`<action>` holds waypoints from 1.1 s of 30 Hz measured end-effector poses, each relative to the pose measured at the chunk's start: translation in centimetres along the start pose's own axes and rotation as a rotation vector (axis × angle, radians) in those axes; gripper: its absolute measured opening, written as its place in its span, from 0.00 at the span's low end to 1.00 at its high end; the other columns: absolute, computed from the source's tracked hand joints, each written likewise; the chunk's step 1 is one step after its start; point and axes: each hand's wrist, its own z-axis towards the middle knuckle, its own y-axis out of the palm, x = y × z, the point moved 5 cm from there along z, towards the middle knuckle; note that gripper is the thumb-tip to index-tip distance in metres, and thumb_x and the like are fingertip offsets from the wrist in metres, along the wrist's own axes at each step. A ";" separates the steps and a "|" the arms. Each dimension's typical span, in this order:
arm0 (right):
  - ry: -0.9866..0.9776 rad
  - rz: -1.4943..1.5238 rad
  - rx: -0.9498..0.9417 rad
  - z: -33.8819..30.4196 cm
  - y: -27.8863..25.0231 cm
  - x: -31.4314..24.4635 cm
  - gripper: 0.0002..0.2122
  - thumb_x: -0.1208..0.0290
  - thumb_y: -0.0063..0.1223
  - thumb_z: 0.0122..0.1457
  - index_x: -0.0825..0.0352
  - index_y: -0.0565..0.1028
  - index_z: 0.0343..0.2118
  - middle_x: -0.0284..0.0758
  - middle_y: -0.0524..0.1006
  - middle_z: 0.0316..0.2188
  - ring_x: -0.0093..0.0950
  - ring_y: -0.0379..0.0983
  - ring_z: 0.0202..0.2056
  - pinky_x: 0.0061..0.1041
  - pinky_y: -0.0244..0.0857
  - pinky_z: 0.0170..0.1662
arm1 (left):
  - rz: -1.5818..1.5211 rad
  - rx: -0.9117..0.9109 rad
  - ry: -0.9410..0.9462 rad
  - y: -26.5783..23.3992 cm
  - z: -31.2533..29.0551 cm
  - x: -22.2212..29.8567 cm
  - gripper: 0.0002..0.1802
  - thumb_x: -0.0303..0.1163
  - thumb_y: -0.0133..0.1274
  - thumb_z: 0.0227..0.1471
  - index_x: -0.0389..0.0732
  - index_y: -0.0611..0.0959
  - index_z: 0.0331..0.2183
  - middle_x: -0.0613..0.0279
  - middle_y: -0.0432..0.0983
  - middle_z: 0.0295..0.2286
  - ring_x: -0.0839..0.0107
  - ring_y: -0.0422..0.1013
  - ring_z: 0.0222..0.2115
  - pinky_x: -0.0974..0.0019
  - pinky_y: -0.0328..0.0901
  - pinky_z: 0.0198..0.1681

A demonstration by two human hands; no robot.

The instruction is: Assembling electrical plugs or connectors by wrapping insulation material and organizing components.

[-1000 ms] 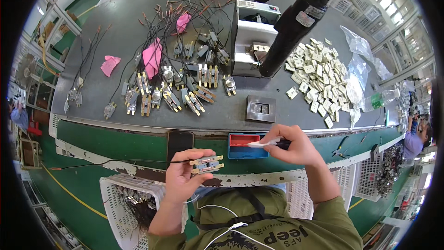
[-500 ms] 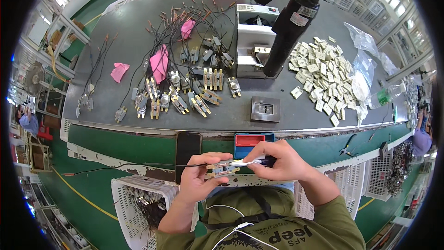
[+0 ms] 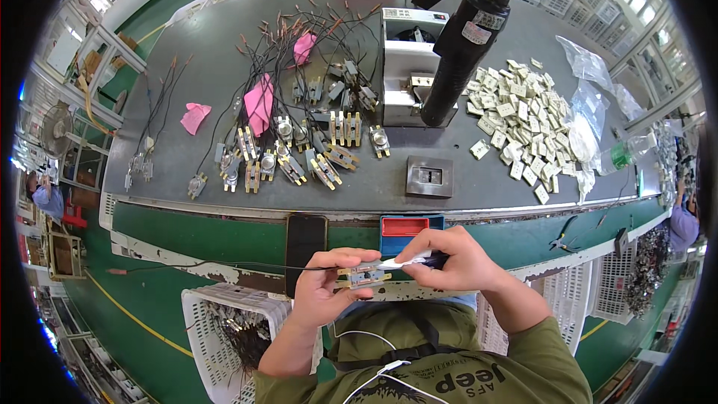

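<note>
My left hand (image 3: 327,284) pinches a small grey wired switch-like part (image 3: 364,275) with brass terminals, above the near edge of the bench. A thin black wire (image 3: 224,263) runs out from it to the left. Beside its upper right end, my right hand (image 3: 452,258) is closed on a slim white tool with a dark end (image 3: 407,260); its exact kind I cannot make out. The tool's pale tip is at the part's upper edge, though contact is hard to judge. Several similar wired parts (image 3: 288,161) lie on the bench ahead, some with round metal discs.
A pile of cream-coloured blocks (image 3: 523,120) lies right of a white machine (image 3: 411,60) and a hanging black cylindrical tool (image 3: 456,60). A metal fixture (image 3: 430,177), a phone (image 3: 307,243) and a blue-red tray (image 3: 404,228) are nearer. White baskets (image 3: 224,329) stand below.
Both hands stay almost in place. The grey part has shifted very slightly to the right, still in my left hand with the white tool beside it.
</note>
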 end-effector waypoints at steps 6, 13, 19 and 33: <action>0.055 0.101 0.014 -0.4 -0.4 0.7 0.05 0.76 0.54 0.52 0.67 0.75 0.32 0.30 0.76 0.20 0.15 0.71 0.22 0.17 0.64 0.26 | 0.058 0.066 0.000 0.3 0.2 0.3 0.27 0.20 0.64 0.37 0.40 0.69 0.40 0.45 0.71 0.41 0.56 0.69 0.45 0.59 0.69 0.45; 0.287 0.336 -0.079 -0.6 0.0 1.0 0.06 0.73 0.51 0.57 0.67 0.73 0.35 0.28 0.74 0.17 0.12 0.67 0.17 0.14 0.57 0.20 | 0.063 0.041 0.007 0.2 0.3 0.3 0.28 0.20 0.64 0.37 0.40 0.68 0.41 0.45 0.71 0.41 0.55 0.69 0.46 0.59 0.68 0.46; 0.308 0.399 -0.043 -1.0 -0.2 0.9 0.05 0.74 0.50 0.57 0.68 0.72 0.35 0.29 0.73 0.16 0.13 0.66 0.16 0.13 0.57 0.18 | 0.115 0.039 0.028 0.0 0.2 0.6 0.28 0.19 0.64 0.37 0.40 0.69 0.41 0.45 0.71 0.41 0.55 0.69 0.46 0.59 0.68 0.46; 0.474 0.458 -0.178 -0.5 1.2 1.1 0.08 0.68 0.47 0.61 0.66 0.69 0.37 0.27 0.71 0.15 0.12 0.64 0.14 0.12 0.56 0.16 | 0.104 0.034 0.006 -0.1 0.1 0.3 0.26 0.20 0.64 0.36 0.40 0.69 0.39 0.46 0.71 0.40 0.55 0.69 0.45 0.58 0.69 0.46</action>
